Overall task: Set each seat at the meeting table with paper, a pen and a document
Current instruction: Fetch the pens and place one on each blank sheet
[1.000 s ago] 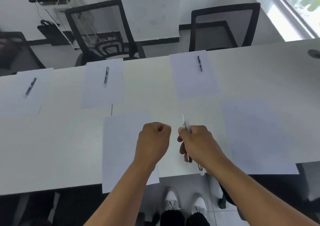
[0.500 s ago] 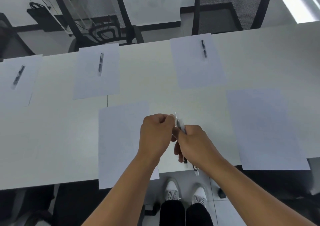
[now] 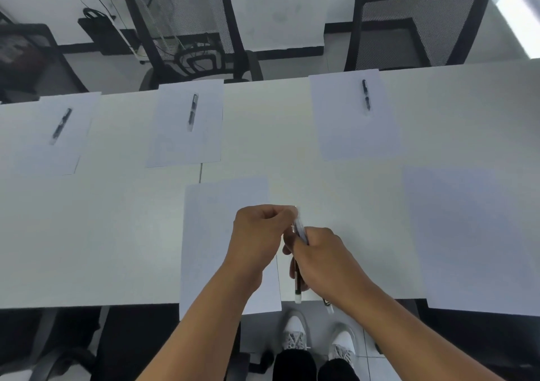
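Observation:
My right hand (image 3: 323, 259) grips a small bundle of pens (image 3: 298, 281) over the near edge of the white table (image 3: 117, 234); their ends stick out below the fist. My left hand (image 3: 260, 234) pinches the top end of one pen (image 3: 299, 227) from that bundle. Under my left hand lies a blank sheet (image 3: 210, 234) overhanging the table edge. Another blank sheet (image 3: 473, 234) lies to the right. Three sheets on the far side each carry a pen: left (image 3: 61, 126), middle (image 3: 193, 111) and right (image 3: 365, 94).
Two black mesh chairs (image 3: 187, 27) (image 3: 415, 27) stand behind the far edge, a third (image 3: 23, 56) at far left. Cables and a black box (image 3: 99, 29) lie on the floor behind. My white shoes (image 3: 295, 336) show below the table edge.
My left hand has moved right from a bare fist to meet the right hand and pinch a pen's tip. The view has tilted down and closer to the table.

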Available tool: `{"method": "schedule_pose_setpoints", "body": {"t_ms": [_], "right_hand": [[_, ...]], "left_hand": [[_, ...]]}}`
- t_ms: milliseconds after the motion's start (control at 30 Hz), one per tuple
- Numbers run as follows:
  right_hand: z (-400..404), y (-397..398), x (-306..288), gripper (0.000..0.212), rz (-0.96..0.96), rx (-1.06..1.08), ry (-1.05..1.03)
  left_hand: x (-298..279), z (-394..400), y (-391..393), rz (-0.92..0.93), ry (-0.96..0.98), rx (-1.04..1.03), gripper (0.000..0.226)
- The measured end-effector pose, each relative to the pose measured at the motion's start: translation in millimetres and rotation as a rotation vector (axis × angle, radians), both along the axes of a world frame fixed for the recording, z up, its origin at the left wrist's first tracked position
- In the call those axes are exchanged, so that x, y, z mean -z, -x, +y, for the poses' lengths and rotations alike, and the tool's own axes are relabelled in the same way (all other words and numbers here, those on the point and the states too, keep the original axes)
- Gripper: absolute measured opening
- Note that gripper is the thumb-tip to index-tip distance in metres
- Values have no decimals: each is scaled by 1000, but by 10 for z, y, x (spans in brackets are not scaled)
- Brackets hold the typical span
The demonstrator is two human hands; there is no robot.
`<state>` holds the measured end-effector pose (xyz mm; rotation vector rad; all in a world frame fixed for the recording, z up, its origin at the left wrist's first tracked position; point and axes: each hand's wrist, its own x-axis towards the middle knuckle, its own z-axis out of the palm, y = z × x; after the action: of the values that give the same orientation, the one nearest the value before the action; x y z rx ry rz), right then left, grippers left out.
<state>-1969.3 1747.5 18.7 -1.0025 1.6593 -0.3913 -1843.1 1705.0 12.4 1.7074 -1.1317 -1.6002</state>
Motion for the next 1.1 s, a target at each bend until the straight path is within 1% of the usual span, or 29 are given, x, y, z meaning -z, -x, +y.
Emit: {"method": "schedule_pose_setpoints", "body": {"t_ms": [100,200,367,533,600,700,767,867,1100], "right_hand": [[-20,-61,-22,49,3,-25,6],[-30,-114,-18,55,40,-47,21],[-45,-161,28,53,81,-37,33],[-94,-178,39,54,86,-27,32],[-100,-183,43,53,86,-24,25],[-97,-163,67,50,91,-27,22],[-91,-142,81,49,90,-27,24],[-79,-104,85,47,98,-13,16],[-33,-27,125,44,98,30,-4]], "left_hand": [[-15,-27,-85,-13,6,-30,27],[6,-65,-180,-87,18,-56,23],[116,-121,-341,-203,15,-115,28],[343,-190,-541,-363,-14,-172,26],[439,-224,-613,-412,-37,-182,27],[573,-266,-683,-459,-73,-196,23],[644,-296,-695,-501,-90,-190,27],[718,-338,-685,-554,-109,-162,24],[842,-367,-640,-627,-103,-102,28]]}}
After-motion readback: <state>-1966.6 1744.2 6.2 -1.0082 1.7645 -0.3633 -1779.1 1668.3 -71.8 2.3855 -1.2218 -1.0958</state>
